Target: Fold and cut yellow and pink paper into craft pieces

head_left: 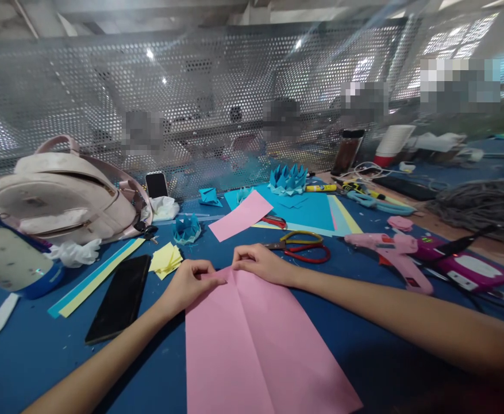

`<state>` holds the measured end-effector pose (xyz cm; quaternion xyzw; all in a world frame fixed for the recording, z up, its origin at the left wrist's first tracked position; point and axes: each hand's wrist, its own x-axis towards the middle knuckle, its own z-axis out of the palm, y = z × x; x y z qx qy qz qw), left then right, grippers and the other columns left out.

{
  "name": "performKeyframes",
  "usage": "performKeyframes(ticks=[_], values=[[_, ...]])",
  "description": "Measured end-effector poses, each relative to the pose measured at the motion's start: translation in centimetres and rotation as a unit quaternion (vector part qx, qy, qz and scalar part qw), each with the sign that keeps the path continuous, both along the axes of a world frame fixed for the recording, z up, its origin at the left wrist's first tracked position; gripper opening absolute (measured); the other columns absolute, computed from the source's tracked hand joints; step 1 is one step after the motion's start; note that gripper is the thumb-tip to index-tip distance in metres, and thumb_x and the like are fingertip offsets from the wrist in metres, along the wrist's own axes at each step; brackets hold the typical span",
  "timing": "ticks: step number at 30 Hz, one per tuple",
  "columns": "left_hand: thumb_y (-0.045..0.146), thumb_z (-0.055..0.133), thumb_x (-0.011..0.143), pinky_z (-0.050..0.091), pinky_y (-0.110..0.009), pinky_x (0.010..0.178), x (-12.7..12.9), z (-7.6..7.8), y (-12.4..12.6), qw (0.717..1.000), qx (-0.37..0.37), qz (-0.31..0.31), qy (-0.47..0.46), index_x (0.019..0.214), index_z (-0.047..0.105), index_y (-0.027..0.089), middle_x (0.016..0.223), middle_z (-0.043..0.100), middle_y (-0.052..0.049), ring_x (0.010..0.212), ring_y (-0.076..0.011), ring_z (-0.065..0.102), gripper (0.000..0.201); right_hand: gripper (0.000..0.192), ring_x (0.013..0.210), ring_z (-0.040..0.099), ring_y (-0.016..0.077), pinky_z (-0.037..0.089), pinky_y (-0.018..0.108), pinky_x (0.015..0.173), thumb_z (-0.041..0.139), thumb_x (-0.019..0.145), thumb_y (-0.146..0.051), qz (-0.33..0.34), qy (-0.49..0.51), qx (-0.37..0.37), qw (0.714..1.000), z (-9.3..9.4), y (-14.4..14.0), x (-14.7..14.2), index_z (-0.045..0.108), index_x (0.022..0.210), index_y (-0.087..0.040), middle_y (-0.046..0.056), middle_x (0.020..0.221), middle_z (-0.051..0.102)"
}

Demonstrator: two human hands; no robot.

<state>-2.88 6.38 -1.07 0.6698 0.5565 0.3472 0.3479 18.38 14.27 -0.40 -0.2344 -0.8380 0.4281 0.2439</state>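
A large pink paper sheet [256,345] lies on the blue table in front of me, creased lengthwise down its middle. My left hand [189,283] pinches its far left corner, which is folded in toward the crease. My right hand [262,263] presses and pinches the far edge just right of the crease. Both hands meet near the sheet's top centre.
A black phone [118,298] and yellow notes [165,260] lie to the left, with a pink backpack [68,195] behind. Scissors [301,247], a pink glue gun [392,253], a smaller pink sheet [241,215] and blue folded paper shapes [288,178] sit beyond. A perforated metal screen [234,98] backs the table.
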Motion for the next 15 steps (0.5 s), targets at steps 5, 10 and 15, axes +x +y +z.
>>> performKeyframes(ticks=[5,10,15], values=[[0.039,0.075,0.071,0.030,-0.021,0.047,0.06,0.10,-0.08,1.000,0.003,0.010,-0.014,0.058,0.067,0.016,0.053,0.056,0.002,0.050,-0.0108,0.044,0.028,0.021,0.065,0.047,0.0125,0.033,0.023,0.059,0.060,0.087,-0.032,0.003,0.000,-0.004,1.000,-0.06,0.07,0.03,0.060,0.074,-0.016,-0.002,0.068,0.056],[0.038,0.076,0.070,0.035,-0.021,0.051,0.05,0.41,-0.19,0.998,0.013,0.045,-0.036,0.061,0.071,0.017,0.057,0.062,0.001,0.056,-0.0135,0.052,0.023,0.024,0.066,0.048,0.0127,0.034,0.024,0.059,0.060,0.087,-0.036,-0.004,0.018,-0.020,1.000,0.03,-0.05,0.05,0.060,0.074,-0.015,-0.001,0.070,0.057],[0.038,0.075,0.071,0.042,-0.022,0.064,-0.60,0.61,-0.19,0.983,0.055,0.157,-0.082,0.070,0.072,0.017,0.070,0.068,-0.001,0.070,-0.0163,0.058,0.021,0.031,0.068,0.052,0.0138,0.039,0.025,0.063,0.069,0.078,-0.045,-0.096,0.110,-0.062,0.987,0.22,0.30,0.00,0.060,0.076,-0.015,0.000,0.073,0.059]])
